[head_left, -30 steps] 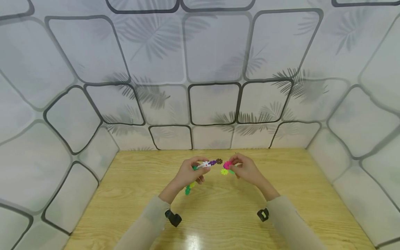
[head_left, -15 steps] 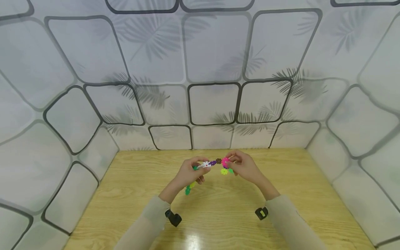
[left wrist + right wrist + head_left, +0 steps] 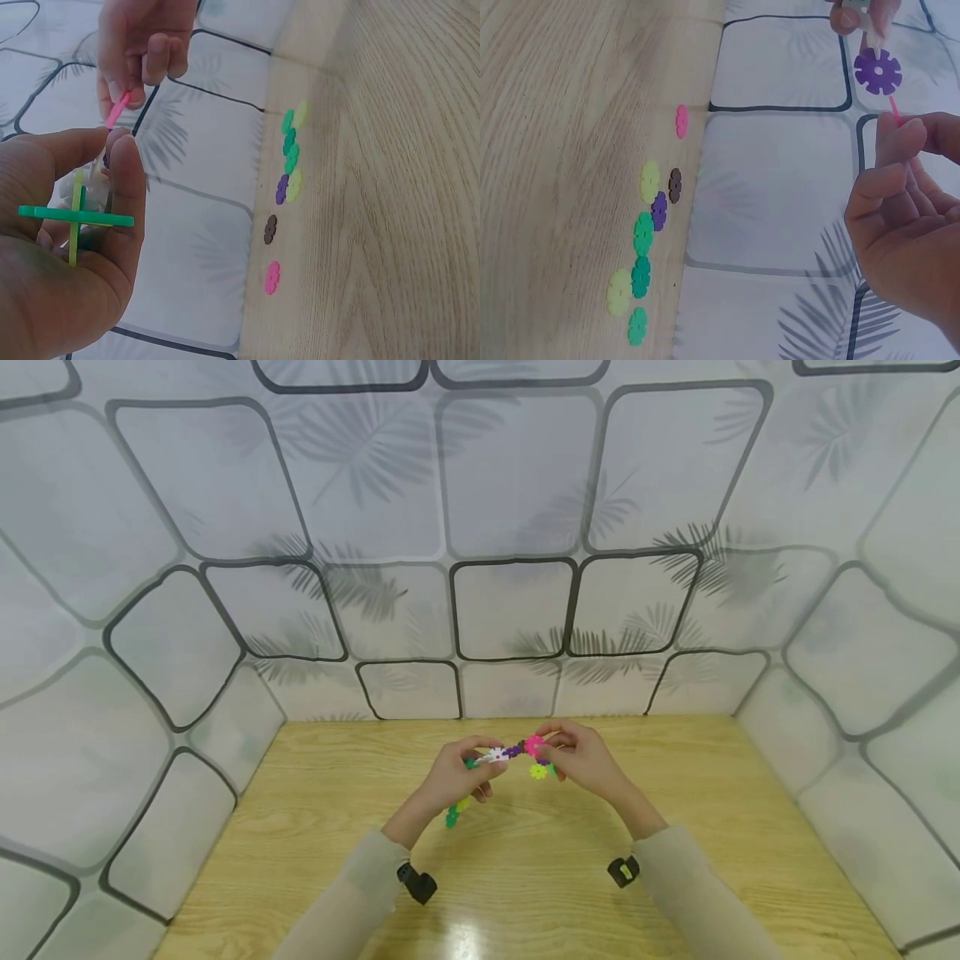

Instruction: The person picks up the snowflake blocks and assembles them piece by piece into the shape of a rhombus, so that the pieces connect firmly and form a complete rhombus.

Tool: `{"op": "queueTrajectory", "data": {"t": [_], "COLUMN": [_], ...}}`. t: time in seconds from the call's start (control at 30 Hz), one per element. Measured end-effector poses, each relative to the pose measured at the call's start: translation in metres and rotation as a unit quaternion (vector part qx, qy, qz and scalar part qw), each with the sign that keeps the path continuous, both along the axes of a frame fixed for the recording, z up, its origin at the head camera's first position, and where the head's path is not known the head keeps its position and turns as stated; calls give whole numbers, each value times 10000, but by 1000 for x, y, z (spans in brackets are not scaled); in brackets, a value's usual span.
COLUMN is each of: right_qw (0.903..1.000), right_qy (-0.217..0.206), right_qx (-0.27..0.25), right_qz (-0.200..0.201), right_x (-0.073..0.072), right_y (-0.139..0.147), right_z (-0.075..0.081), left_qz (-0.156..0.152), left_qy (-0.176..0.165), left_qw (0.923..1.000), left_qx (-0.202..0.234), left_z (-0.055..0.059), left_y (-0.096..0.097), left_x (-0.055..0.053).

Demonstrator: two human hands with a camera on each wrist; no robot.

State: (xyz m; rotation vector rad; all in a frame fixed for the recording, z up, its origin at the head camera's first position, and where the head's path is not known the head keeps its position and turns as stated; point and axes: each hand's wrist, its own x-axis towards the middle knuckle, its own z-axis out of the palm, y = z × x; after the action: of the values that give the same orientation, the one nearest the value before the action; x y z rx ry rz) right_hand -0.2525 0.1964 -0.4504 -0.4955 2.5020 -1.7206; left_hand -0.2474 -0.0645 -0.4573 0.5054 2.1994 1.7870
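Observation:
My left hand (image 3: 450, 772) holds a chain of slotted plastic flower discs, its white disc (image 3: 496, 756) between thumb and fingers. A green disc (image 3: 112, 220) and a yellow disc (image 3: 73, 251) of the chain cross below the palm in the left wrist view. At the chain's other end sticks out a purple disc (image 3: 878, 71). My right hand (image 3: 588, 764) pinches a pink disc (image 3: 895, 110) between thumb and forefinger, its edge at the purple disc's rim. Whether the two slots interlock cannot be made out.
Several loose discs lie in a rough row on the wooden table (image 3: 525, 877): a pink one (image 3: 682, 121), a brown one (image 3: 675, 185), a purple one (image 3: 658, 211), yellow ones and green ones. A patterned wall covering (image 3: 510, 610) rises behind the table.
My right hand has moved left with the pink disc, bringing it from a gap away up to the purple disc. The left hand has barely moved.

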Motion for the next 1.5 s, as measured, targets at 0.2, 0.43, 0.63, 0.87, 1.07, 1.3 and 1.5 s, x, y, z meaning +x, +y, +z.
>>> {"op": "queueTrajectory", "data": {"t": [0.2, 0.43, 0.63, 0.87, 1.07, 1.3, 1.5], "right_qw": [10000, 10000, 9999, 9998, 9993, 9985, 9987], "right_qy": [-42, -29, -58, -136, -260, -314, -232], "right_qx": [-46, -60, -89, -164, -272, -419, -449], "right_qz": [0, -23, 34, 3, -36, -127, -89], "right_x": [-1, 1, 2, 3, 3, 5, 6], "right_y": [-3, -5, -7, -9, -10, -11, -10], "right_z": [-2, 0, 1, 2, 2, 2, 2], "left_qz": [-19, -18, -26, -73, -79, -89, -125], "left_qy": [29, -26, -15, 13, -39, -9, -32], "left_qw": [10000, 10000, 10000, 10000, 9999, 9999, 9998], "left_qx": [10, 10, 7, 48, 82, 91, 150], "left_z": [1, 0, -1, -1, -1, -1, -2], "left_y": [1, 1, 1, 1, 2, 3, 4], "left_x": [1, 0, 0, 0, 0, 0, -1]}}
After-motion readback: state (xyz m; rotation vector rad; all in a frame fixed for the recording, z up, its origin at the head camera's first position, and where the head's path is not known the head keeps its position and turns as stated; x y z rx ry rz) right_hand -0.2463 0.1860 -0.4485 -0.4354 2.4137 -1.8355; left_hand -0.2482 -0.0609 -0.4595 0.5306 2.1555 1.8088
